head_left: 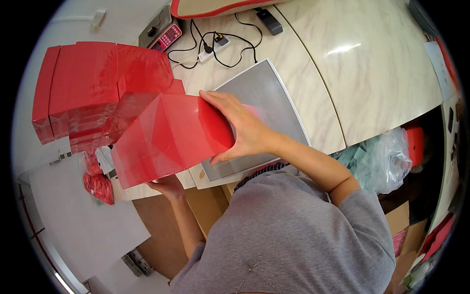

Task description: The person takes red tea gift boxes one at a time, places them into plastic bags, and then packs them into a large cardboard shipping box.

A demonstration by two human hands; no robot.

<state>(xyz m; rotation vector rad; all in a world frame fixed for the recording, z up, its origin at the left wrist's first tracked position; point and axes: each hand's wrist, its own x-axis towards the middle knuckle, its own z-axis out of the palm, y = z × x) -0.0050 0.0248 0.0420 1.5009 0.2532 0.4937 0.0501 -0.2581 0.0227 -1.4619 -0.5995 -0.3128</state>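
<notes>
I hold a shiny red box above the near edge of the marble counter, tilted on its side. My right hand grips its right end, thumb underneath and fingers spread over the top. My left hand supports the box from below at its lower left end; only the fingers show. Behind the box stands a stack of red boxes wrapped in clear film. A grey pad with a white border lies on the counter under my right hand.
A power strip with black cables, a pink calculator and a dark handheld device lie at the counter's far side. Small red packets sit at lower left. A clear plastic bag and cardboard boxes stand right, below the counter.
</notes>
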